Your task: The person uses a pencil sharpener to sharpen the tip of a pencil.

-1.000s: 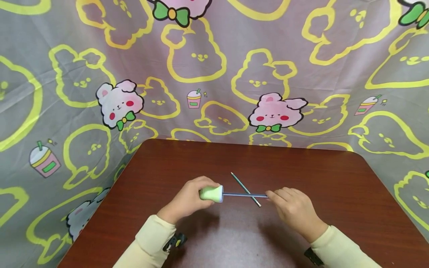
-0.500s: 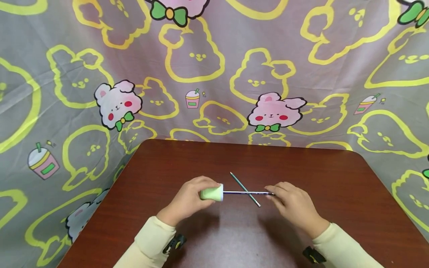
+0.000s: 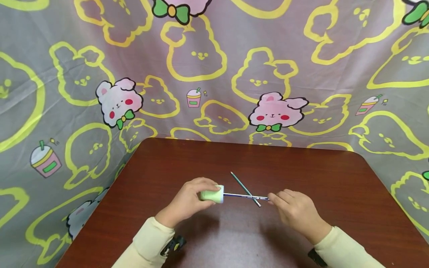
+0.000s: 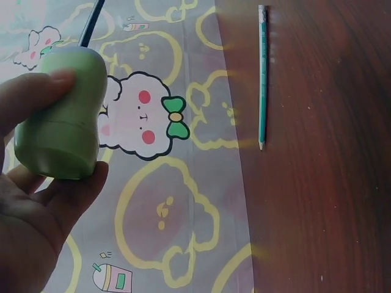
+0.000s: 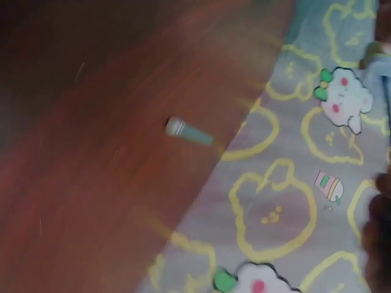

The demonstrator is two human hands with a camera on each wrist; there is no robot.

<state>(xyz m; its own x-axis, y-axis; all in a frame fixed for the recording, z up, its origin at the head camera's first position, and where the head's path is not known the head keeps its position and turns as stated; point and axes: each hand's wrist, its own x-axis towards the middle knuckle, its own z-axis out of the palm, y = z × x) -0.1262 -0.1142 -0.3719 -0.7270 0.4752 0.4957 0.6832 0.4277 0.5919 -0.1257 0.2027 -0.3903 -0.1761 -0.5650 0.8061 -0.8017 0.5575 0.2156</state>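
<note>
My left hand (image 3: 189,201) grips a light green pencil sharpener (image 3: 212,195), held sideways above the table with its pale opening toward the right. A dark blue and white pencil (image 3: 244,196) runs from that opening to my right hand (image 3: 298,210), whose thumb and fingers pinch its far end. The pencil's tip is hidden inside the sharpener (image 4: 64,119). In the left wrist view, my left thumb lies across the sharpener's side. Only the dark fingers (image 5: 379,226) of my right hand show at the edge of the blurred right wrist view.
A green pencil (image 3: 238,181) with a white eraser end lies on the brown wooden table (image 3: 174,160), behind and partly under the held pencil. A grey curtain (image 3: 214,89) printed with yellow outlines and rabbits hangs around the table's back and sides.
My right fingers shifted along the pencil's end, baring its tip half a second ago and covering it again now. The pencil shows a different printed side. The sharpener stays nearly still.
</note>
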